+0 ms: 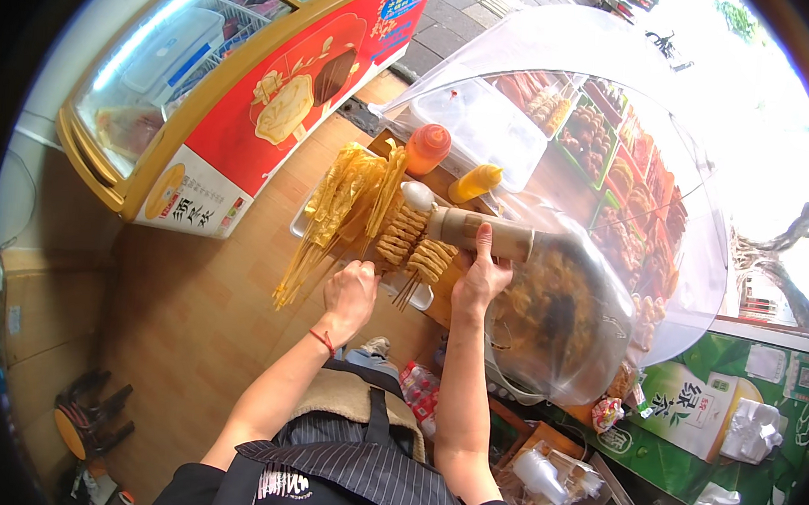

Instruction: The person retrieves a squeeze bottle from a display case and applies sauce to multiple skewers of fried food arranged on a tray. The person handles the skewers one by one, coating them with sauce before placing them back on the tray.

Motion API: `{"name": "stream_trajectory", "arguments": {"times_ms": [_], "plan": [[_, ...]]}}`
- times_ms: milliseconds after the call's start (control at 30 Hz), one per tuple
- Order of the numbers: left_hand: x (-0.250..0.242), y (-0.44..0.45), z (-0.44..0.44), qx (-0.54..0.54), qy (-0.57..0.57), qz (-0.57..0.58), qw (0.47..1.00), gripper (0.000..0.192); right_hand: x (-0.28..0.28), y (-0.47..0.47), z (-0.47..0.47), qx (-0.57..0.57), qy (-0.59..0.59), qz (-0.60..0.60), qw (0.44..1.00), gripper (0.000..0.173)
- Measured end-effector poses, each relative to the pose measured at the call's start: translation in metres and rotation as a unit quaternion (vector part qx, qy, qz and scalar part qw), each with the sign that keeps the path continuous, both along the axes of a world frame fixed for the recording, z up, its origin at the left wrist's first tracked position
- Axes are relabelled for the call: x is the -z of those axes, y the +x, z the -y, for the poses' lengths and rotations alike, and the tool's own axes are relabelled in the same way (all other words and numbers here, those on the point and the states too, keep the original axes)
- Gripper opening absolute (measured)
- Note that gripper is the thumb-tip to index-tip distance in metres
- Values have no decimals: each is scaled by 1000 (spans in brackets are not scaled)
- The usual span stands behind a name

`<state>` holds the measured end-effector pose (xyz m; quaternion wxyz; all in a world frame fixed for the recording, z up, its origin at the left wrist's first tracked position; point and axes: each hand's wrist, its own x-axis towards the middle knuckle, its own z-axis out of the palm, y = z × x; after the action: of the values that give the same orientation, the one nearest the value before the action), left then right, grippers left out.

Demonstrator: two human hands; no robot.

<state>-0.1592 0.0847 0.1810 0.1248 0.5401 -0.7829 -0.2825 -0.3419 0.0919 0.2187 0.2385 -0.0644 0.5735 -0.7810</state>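
Note:
My right hand (481,278) grips a pale cylindrical bottle (447,229), held sideways above the food with its far end pointing left. A white rounded piece (417,196) sits at that end; whether it belongs to the bottle is unclear. My left hand (351,292) is closed around a thin skewer stick below a strip of yellow folded tofu skin (384,199). More tofu-skin skewers (339,189) lie to its left on a metal tray (298,226). Between my hands are skewers of ridged, browned pieces (401,235), with a similar bunch (432,260) beside them.
Behind the tray stand a red squeeze bottle (428,148) and a yellow one (476,183). A clear plastic cover (622,321) shields a pot on the right. Beyond, a transparent dome (695,270) covers food baskets. A display freezer (247,104) stands left; a stool (89,414) is lower left.

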Motion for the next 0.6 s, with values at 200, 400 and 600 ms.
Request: {"name": "stream_trajectory", "arguments": {"times_ms": [200, 400, 600], "plan": [[-3, 2, -1, 1, -55, -27, 998, 20, -8, -3, -11, -3, 11, 46, 999, 39], [16, 9, 0, 9, -60, 125, 990, 15, -11, -7, -18, 3, 12, 59, 998, 39], [45, 3, -1, -3, -151, 175, 973, 6, -17, -8, -25, 8, 18, 59, 998, 37]]}}
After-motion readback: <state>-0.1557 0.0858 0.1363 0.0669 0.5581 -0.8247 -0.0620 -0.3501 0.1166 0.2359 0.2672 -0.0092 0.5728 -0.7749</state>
